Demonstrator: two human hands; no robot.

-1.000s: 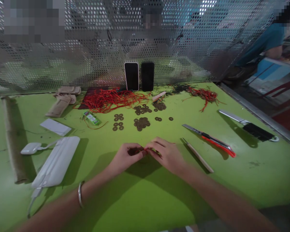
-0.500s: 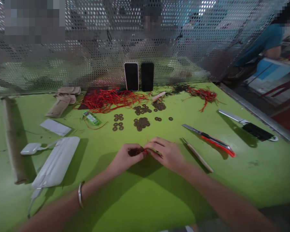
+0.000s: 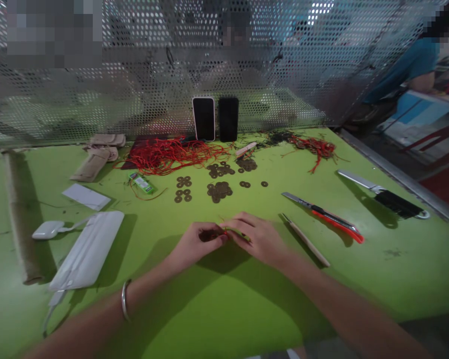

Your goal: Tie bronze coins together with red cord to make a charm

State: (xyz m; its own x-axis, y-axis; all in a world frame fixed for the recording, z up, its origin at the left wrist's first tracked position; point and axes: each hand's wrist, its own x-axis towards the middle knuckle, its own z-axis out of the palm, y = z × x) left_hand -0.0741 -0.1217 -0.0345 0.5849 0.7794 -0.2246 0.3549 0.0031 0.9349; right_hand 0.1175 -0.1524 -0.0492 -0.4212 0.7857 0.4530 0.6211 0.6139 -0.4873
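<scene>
Over the middle of the green table, both my hands meet around a small piece of red cord (image 3: 225,233). My left hand (image 3: 199,243) is closed on it, thumb against the bent fingers. From the other side my right hand (image 3: 257,238) pinches the cord, its fingertips almost touching the left thumb. Most of the piece is hidden by the fingers, so its shape cannot be made out. Just beyond the hands lie several round coins with holes (image 3: 220,191). A pointed awl with a wooden handle (image 3: 306,240) rests right of my right hand.
A red utility knife (image 3: 324,215) and a black-handled tool (image 3: 392,199) lie at right. Tangled red cords (image 3: 168,155) spread near the perforated metal screen (image 3: 142,99), where two phones (image 3: 205,118) stand. A white power bank (image 3: 88,252) with a cable is at left.
The right fingers have shifted slightly at the cord, and a thin strand end now shows above the fingertips. My left hand keeps its place.
</scene>
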